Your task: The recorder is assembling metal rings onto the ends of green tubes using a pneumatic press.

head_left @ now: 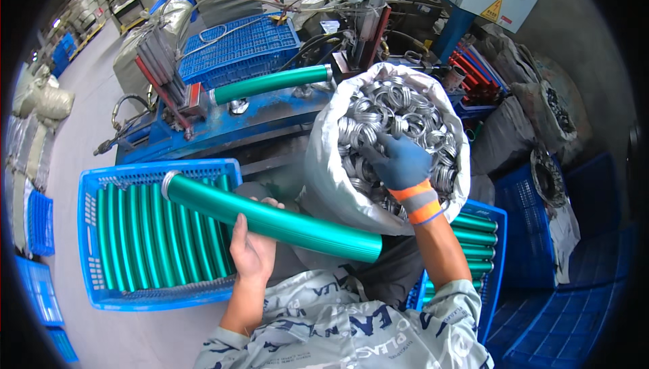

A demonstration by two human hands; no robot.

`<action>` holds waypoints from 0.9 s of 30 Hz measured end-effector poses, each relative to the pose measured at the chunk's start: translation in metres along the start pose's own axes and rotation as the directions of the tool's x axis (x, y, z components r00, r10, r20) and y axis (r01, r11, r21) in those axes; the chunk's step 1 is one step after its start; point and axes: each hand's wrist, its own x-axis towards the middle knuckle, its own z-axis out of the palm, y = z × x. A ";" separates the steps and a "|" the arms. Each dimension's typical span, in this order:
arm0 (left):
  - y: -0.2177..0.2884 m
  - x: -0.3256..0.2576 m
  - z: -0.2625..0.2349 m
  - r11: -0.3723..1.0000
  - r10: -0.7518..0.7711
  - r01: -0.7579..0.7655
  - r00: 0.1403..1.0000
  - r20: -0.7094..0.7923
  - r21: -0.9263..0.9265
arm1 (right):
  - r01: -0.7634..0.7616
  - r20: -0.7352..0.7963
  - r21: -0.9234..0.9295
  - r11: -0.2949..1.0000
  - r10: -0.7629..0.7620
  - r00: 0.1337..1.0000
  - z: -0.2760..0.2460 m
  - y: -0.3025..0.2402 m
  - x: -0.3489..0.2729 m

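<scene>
Pale workshop floor spreads away to the left of a big white sack, which serves as the landmark here; beyond the sack and to its left stands a blue machine bench, with one green tube lying across its top. Just left of the sack, a blue crate holds a row of similar tubes, and another crate with more of them sits at the sack's near right side. On the wearer's side of the sack, a held tube slants across, its far-left end wearing a silver collar while the end nearest the sack shows no such fitting. The bare left hand grips this tube near its middle, thumb along the near side and fingers around behind. The gloved right hand reaches into the sack's mouth, fingertips down among loose metal rings; whether it has pinched one cannot be told. Judging by this, the step in hand is picking out a ring while the tube is held ready. Next, the move would seem to call for separating a single ring cleanly and bringing it square to the bare end, with the left grip steady.
</scene>
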 end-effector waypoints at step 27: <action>-0.001 0.028 0.020 0.977 0.209 -0.205 0.975 -0.074 0.057 | -0.255 0.269 0.942 -0.220 0.036 0.962 -0.013 0.004 -0.077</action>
